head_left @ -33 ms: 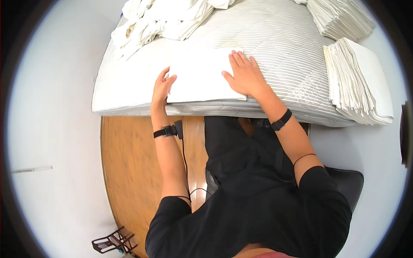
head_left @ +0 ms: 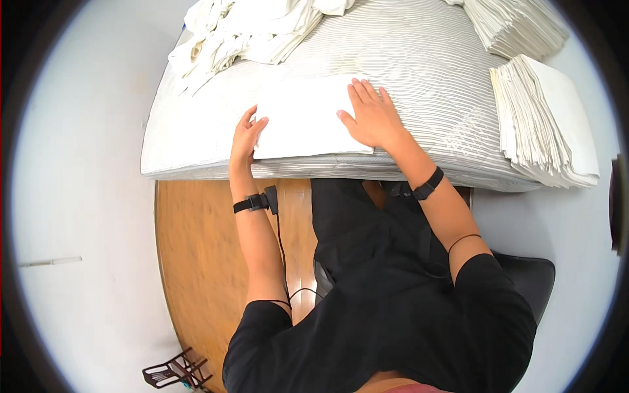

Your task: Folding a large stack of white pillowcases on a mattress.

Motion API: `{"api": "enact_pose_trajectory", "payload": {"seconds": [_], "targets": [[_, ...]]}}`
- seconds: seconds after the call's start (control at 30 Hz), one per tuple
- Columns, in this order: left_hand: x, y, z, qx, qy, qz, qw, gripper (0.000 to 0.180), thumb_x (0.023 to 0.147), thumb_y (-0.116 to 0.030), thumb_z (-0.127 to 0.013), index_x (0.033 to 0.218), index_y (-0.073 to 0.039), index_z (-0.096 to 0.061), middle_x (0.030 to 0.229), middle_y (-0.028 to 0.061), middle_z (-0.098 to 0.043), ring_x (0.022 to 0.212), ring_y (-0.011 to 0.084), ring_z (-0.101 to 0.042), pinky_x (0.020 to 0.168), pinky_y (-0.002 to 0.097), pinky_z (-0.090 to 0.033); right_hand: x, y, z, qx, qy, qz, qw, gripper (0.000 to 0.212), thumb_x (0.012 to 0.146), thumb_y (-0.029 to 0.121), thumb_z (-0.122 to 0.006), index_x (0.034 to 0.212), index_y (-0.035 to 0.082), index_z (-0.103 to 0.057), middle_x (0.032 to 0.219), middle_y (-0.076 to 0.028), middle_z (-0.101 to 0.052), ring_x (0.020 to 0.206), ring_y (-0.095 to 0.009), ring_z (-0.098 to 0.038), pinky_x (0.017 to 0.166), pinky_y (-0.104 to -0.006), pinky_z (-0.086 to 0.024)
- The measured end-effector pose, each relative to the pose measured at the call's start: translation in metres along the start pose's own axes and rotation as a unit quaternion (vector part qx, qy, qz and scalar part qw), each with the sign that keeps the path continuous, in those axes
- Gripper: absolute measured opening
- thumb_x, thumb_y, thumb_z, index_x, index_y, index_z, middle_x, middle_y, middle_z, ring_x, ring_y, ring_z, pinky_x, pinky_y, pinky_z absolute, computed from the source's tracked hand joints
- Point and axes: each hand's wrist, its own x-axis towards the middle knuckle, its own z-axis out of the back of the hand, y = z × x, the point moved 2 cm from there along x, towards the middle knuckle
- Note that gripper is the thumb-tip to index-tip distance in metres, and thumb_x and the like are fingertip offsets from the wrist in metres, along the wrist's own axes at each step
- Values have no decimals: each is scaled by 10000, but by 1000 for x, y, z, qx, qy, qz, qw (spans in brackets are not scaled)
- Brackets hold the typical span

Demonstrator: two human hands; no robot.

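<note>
A folded white cloth point(head_left: 304, 121) lies flat at the front edge of the striped mattress point(head_left: 436, 98). My right hand point(head_left: 372, 119) rests palm down on its right part, with the fingers stretched forward and the thumb out to the left. At the cloth's left edge is my left hand point(head_left: 246, 134), held on its side. Its fingers are loosely bent and the thumb stands apart from them, touching or just over the cloth's border. A black strap circles each wrist.
A loose heap of white cloths point(head_left: 252, 29) lies at the far left of the mattress. On the right stand a stack of folded white cloths point(head_left: 544, 121) and another stack point(head_left: 517, 26) behind it. A black chair point(head_left: 527, 281) and a small brown chair point(head_left: 177, 370) are below.
</note>
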Motion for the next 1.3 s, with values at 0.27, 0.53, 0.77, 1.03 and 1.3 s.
{"api": "enact_pose_trajectory", "payload": {"seconds": [0.27,0.53,0.77,1.03,1.3], "targets": [[0,-61,-19,362,-19,84,928,726,782,-284,-809,1383,-1,-518,1162,244,-657,1097,319,-651,904,403,-522,-57,-19,26,23,-89,-2,996,657,1000,427,-464,1415,-81,-451,1479,-230,-470,1415,-335,-396,1191,-483,-243],[43,-112,-159,350,106,-341,866,394,945,-316,-656,1191,-8,-655,1151,185,-665,1069,303,-625,934,380,-482,-54,-14,35,41,-100,-7,994,614,993,396,-477,1368,-91,-489,1450,-235,-494,1392,-345,-417,1186,-482,-251],[91,-105,-187,237,244,-72,938,414,879,-445,-679,987,-46,-700,868,65,-666,780,143,-587,709,287,-472,-54,-9,39,63,-126,13,990,633,963,405,-531,1337,-105,-506,1394,-246,-528,1365,-345,-433,1169,-493,-267],[90,-97,-191,114,232,0,966,380,891,-360,-711,1055,-19,-683,853,35,-649,770,118,-588,680,270,-497,-56,-13,44,60,-110,1,992,609,969,377,-531,1351,-97,-508,1415,-244,-518,1367,-352,-442,1170,-493,-277],[87,-96,-199,297,181,-174,921,814,816,-415,-770,1520,-200,-422,1391,272,-439,1257,395,-479,1042,453,-445,-50,-9,35,49,-106,7,993,629,956,397,-545,1341,-99,-511,1416,-238,-516,1380,-346,-427,1176,-494,-261]]}}
